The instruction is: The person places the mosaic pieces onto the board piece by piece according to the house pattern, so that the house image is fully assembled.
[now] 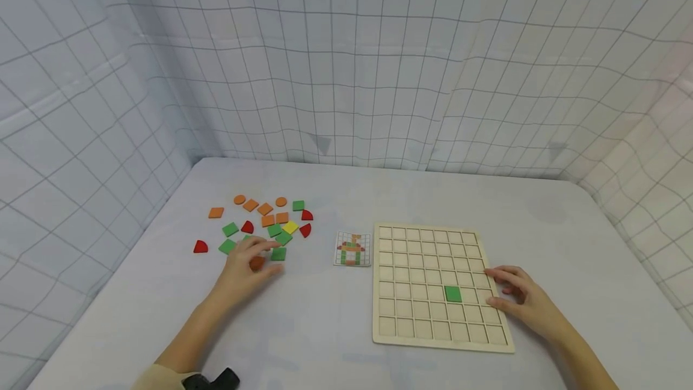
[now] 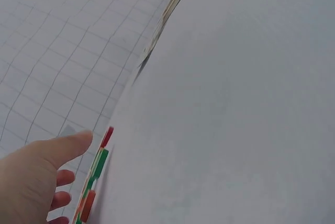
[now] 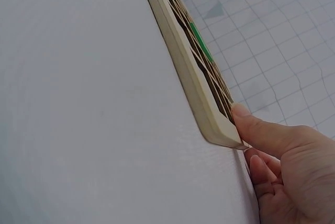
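My left hand is low over a spread of coloured tiles, thumb and index finger apart, with a green square tile near the fingertips. An orange tile shows between thumb and fingers, partly covered by the hand. My right hand rests thumb and index fingertips on the right edge of a pale wooden grid board; its other fingers are bent beside the edge. One green square tile sits in a cell of the board. In the right wrist view, the thumb touches the board's rim.
Left of the board lies a printed pattern card. Further left are several orange squares and discs, green squares, red quarter-circle tiles and a yellow tile. A grid-patterned cloth hangs behind the white table.
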Motion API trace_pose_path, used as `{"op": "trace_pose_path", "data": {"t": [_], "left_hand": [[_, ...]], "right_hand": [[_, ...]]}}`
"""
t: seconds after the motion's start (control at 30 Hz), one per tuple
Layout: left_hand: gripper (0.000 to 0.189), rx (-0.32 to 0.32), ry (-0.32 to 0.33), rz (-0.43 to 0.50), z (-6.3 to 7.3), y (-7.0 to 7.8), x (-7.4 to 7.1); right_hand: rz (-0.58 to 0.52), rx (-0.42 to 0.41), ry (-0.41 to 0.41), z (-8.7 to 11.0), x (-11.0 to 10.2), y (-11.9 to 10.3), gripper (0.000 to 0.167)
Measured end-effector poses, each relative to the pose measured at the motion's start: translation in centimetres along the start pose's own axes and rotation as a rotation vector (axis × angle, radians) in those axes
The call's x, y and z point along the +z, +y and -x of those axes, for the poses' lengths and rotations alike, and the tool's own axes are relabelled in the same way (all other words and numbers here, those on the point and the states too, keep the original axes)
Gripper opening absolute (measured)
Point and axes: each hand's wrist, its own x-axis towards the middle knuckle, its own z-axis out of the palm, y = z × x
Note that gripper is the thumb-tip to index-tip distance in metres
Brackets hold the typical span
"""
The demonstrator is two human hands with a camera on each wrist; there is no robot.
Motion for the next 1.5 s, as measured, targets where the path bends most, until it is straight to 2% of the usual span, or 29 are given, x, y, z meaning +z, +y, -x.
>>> {"op": "trace_pose_path", "data": {"t": [0.3, 0.7, 1.07, 1.5], "left_hand": [[0.040, 0.027, 0.027, -0.053, 0.5, -1.8, -0.3], [0.037, 0.034, 0.018, -0.108, 0.2, -2.3, 0.3], [0.028, -0.020, 0.044, -0.112, 0.1, -1.6, 0.6], [0.025, -0.094, 0.019, -0.082, 0.1, -1.5, 0.7]], "right_hand": [[0.015, 0.010, 0.004, 0.0, 0.0, 0.1, 0.050], [0.004, 0.011, 0.001, 0.1, 0.0, 0.0, 0.049], [0.000, 0.004, 0.002, 0.0, 0.0, -0.1, 0.049], [0.005, 0.005, 0.008, 0.0, 0.0, -0.1, 0.049]]}}
